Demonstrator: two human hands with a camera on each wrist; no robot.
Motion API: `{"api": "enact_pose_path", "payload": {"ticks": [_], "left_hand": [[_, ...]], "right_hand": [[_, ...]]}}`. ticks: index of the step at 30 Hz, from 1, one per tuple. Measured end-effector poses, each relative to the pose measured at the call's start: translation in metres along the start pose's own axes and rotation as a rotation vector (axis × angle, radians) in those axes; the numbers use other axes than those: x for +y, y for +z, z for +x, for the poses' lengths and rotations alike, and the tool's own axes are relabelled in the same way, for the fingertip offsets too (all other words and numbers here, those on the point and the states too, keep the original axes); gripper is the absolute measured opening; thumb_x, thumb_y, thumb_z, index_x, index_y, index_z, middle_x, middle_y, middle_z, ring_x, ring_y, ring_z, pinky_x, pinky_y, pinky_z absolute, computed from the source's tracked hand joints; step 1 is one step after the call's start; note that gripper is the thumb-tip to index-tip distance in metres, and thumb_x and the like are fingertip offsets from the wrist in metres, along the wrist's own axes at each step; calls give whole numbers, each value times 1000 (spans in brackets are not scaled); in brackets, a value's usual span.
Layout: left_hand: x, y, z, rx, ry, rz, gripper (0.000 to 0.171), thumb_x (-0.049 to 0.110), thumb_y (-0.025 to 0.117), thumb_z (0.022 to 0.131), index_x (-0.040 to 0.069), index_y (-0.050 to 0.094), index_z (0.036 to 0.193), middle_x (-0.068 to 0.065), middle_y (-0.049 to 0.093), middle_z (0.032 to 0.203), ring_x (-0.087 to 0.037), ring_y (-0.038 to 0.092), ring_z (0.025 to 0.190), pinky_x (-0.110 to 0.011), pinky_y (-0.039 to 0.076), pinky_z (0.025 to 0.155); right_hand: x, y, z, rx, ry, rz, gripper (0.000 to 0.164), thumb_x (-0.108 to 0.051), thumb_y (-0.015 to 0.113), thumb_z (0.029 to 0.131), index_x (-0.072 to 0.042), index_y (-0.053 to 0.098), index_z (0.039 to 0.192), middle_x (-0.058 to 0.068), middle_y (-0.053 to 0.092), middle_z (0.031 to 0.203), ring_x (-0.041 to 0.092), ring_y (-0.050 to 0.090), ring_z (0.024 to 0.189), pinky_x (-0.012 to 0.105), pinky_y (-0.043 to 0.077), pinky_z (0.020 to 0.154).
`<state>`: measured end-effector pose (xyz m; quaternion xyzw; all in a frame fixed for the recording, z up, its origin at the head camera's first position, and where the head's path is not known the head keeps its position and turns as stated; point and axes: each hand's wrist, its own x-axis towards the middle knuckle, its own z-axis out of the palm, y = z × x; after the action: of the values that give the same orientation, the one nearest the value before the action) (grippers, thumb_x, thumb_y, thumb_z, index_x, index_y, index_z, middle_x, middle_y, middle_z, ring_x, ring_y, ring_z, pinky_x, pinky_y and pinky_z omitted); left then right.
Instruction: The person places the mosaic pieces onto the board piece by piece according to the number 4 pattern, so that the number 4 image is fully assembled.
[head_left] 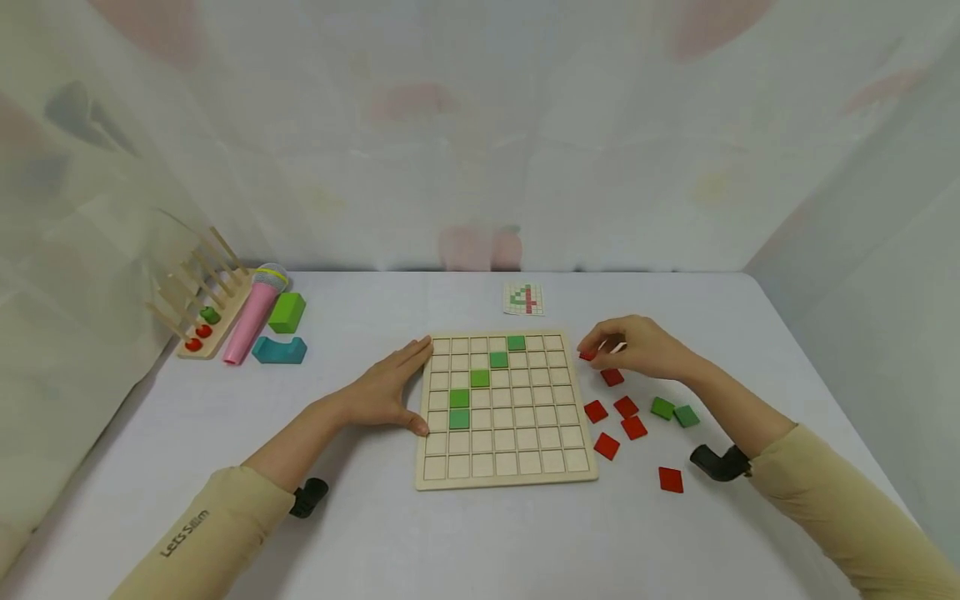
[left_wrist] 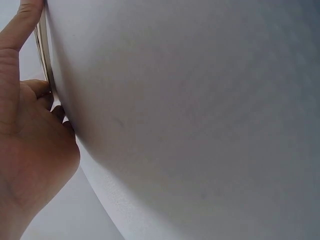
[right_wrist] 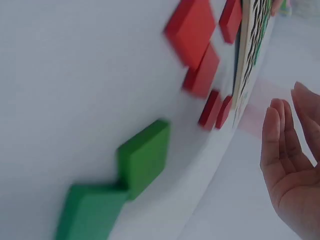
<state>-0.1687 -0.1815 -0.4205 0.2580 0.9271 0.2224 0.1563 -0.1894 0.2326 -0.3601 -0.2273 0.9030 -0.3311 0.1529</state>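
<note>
A square wooden grid board (head_left: 506,485) lies on the table, with several green tiles (head_left: 480,378) stepping diagonally across its cells. My left hand (head_left: 384,386) rests against the board's left edge, thumb and fingers spread apart. In the left wrist view, the left hand's fingers (left_wrist: 37,87) touch the board's side. Just past the upper right corner, my right hand (head_left: 637,346) hovers with bent fingers around a red tile (head_left: 587,356). The right wrist view shows that red tile (right_wrist: 223,112) on the table, apart from the right hand (right_wrist: 290,170), with nothing between its fingers.
Several red tiles (head_left: 607,447) and two green tiles (head_left: 662,407) lie right of the board. Behind it is a pattern card (head_left: 523,298). At back left are a pegged wooden stand (head_left: 238,298), a pink microphone (head_left: 251,321), a green block (head_left: 287,312) and a teal curved block (head_left: 280,351).
</note>
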Motion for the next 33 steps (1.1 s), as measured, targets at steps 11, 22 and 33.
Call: {"api": "enact_pose_path", "payload": {"ticks": [11, 22, 33], "left_hand": [[0, 0, 1, -6, 2, -4, 134, 59, 86, 60, 4, 14, 159, -12, 8, 169, -37, 9, 156, -60, 19, 124], [1, 0, 0, -4, -1, -1, 134, 58, 87, 61, 4, 14, 159, -12, 8, 169, -37, 9, 156, -61, 19, 124], [3, -2, -2, -10, -1, -1, 132, 57, 87, 62, 2, 14, 158, -14, 7, 169, -39, 9, 156, -61, 18, 123]], "right_hand": [[42, -21, -28, -143, 59, 19, 32, -17, 73, 87, -11, 69, 118, 8, 69, 111, 16, 65, 95, 21, 56, 83], [71, -30, -43, -209, 129, -12, 26, -15, 75, 81, -14, 71, 107, 3, 69, 102, 13, 61, 86, 23, 54, 77], [76, -27, -48, -238, 143, -15, 25, -18, 81, 76, -13, 69, 97, 3, 60, 83, 11, 54, 76, 22, 49, 65]]}}
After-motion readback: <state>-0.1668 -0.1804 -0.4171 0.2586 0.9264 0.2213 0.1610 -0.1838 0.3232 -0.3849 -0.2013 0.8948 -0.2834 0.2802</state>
